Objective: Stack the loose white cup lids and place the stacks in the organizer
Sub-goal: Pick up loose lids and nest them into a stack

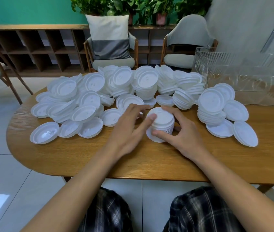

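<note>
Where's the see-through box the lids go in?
In the head view, the clear organizer stands at the far right of the table, just behind the rightmost lid stacks.

bright, even indoor light with soft shadows, wide-angle bending at the edges, slight blur on the left hand [129,129]
</note>
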Demonstrator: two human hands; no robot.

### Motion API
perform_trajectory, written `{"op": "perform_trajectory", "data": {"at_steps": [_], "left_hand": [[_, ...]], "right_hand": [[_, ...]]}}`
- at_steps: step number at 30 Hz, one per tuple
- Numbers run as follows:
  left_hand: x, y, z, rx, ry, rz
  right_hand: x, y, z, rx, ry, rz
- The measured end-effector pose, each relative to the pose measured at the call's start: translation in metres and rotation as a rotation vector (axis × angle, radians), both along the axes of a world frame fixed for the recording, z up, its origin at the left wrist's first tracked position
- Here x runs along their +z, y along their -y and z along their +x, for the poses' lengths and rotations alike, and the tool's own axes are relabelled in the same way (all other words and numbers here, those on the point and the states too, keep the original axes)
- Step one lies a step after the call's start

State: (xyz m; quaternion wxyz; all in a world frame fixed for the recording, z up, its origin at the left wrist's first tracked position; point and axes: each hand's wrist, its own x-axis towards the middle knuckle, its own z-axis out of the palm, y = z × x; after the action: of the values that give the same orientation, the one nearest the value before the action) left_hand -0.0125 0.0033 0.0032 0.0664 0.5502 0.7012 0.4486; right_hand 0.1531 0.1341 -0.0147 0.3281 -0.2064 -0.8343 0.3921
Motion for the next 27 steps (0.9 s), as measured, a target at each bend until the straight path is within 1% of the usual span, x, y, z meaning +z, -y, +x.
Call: {"op": "perform_trajectory", "data": {"at_steps": [1, 2, 3, 5, 6, 7, 13, 16, 19, 24, 27], "left_hand": [[-0.002, 0.003, -0.007, 0.045, -0.029, 0.049], [-0.005, 0.003, -0.016, 0.105, -0.114, 0.090], [-0.007, 0.001, -0.024, 0.157, -0.242, 0.106], [-0.017, -0.008, -0.040, 0.191, -0.531, 0.110], [-0.023, -0.013, -0.047, 0.185, -0.626, 0.100], [-0.028, -0.016, -0.051, 0.175, -0.670, 0.082], [-0.037, -0.024, -0.051, 0.213, -0.739, 0.087], [-0.040, -0.023, -0.052, 0.196, -0.762, 0.106], [-0.042, -0.021, -0.054, 0.198, -0.720, 0.162], [-0.038, -0.021, -0.052, 0.200, -0.619, 0.211], [-0.034, -0.018, -0.048, 0.213, -0.505, 0.250]], "right_hand": [[0.001, -0.003, 0.002, -0.013, 0.011, -0.002], [0.002, -0.005, 0.002, -0.020, 0.017, -0.007], [0.001, -0.006, 0.003, -0.022, 0.018, -0.013], [-0.001, -0.007, 0.003, -0.027, 0.011, -0.022], [-0.002, -0.007, 0.002, -0.031, 0.007, -0.023], [-0.003, -0.007, 0.002, -0.034, 0.005, -0.024], [-0.004, -0.010, -0.002, -0.028, 0.013, -0.021], [0.001, -0.015, -0.009, -0.010, 0.060, -0.003], [0.003, -0.019, -0.017, 0.019, 0.095, 0.015], [-0.003, -0.018, -0.019, 0.009, 0.054, 0.013], [-0.004, -0.019, -0.017, -0.026, 0.024, 0.021]]}}
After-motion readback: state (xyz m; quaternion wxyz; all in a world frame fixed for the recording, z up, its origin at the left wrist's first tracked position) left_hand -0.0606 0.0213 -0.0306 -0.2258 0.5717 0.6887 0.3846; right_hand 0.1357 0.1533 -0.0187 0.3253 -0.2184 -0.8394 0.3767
